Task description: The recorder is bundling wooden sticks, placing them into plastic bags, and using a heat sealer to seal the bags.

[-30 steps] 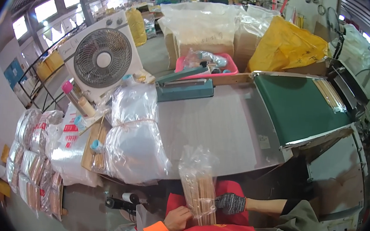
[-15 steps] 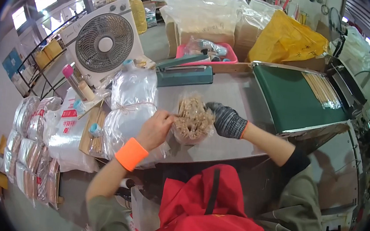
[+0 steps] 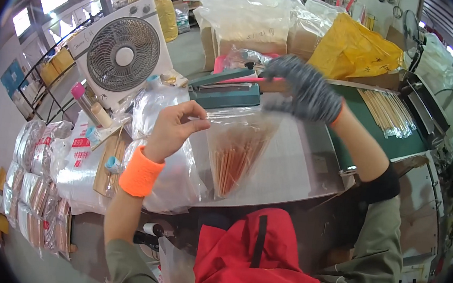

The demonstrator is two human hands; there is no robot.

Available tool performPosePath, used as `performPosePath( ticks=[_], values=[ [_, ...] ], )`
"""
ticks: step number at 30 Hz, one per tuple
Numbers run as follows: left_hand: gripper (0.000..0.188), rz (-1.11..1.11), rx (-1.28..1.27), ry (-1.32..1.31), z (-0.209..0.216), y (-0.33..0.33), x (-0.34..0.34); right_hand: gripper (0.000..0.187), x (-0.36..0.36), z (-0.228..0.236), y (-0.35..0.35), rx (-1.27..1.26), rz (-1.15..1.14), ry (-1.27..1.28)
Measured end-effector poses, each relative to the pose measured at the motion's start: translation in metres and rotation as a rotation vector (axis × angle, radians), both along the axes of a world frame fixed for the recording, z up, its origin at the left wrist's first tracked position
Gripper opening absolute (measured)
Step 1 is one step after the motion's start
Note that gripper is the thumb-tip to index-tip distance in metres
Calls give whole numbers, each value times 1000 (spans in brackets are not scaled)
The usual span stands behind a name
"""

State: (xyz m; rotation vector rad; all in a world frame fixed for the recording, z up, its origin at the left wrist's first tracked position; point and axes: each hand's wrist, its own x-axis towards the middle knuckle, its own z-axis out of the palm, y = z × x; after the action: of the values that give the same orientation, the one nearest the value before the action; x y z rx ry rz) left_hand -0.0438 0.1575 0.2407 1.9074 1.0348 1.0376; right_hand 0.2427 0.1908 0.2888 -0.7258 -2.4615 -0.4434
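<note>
My left hand [image 3: 176, 126], bare with an orange wristband, pinches the upper left corner of a clear plastic bag [image 3: 263, 131]. Thin brown wooden sticks [image 3: 230, 166] stand bundled in the bag, which narrows toward me. My right hand [image 3: 303, 91] wears a grey knitted glove and is raised past the bag's upper right side. Its fingers and thumb are apart, slightly smeared by motion, and nothing shows between them. Just beyond the bag lies a dark green hand-lever bag sealer [image 3: 228, 96], with its arm raised.
Stacked clear bags [image 3: 156, 107] lie to the left, beside a white box fan [image 3: 123, 55]. A pink basket [image 3: 220, 63] sits behind the sealer. Pale sticks [image 3: 385, 110] rest on a green board [image 3: 346, 112] at the right. A yellow sack [image 3: 352, 50] stands beyond.
The bag of sticks now stretches toward me, its top edge spread flat. My right hand has left the bag's side and risen away; my left hand has shifted left and up.
</note>
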Motion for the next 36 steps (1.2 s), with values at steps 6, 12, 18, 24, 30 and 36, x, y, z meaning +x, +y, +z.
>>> performPosePath(
  ticks=[6,12,18,24,30,36],
  values=[
    [17,131,41,-797,-49,-11,40,26,-47,-84,26,-98,47,-22],
    [36,351,110,-519,-143,20,54,13,-77,-102,83,263,169,-60],
    [39,97,-763,-616,-181,106,33,12,-73,-150,229,177,-394,-213],
    [31,-94,-1123,-812,-218,188,45,29,-20,-178,310,-296,-431,541],
    [25,0,-1144,-875,-208,235,11,30,-41,-200,284,-484,-414,536],
    [37,447,-287,-431,-198,119,3,24,-16,-252,296,-456,-397,659]
  ],
)
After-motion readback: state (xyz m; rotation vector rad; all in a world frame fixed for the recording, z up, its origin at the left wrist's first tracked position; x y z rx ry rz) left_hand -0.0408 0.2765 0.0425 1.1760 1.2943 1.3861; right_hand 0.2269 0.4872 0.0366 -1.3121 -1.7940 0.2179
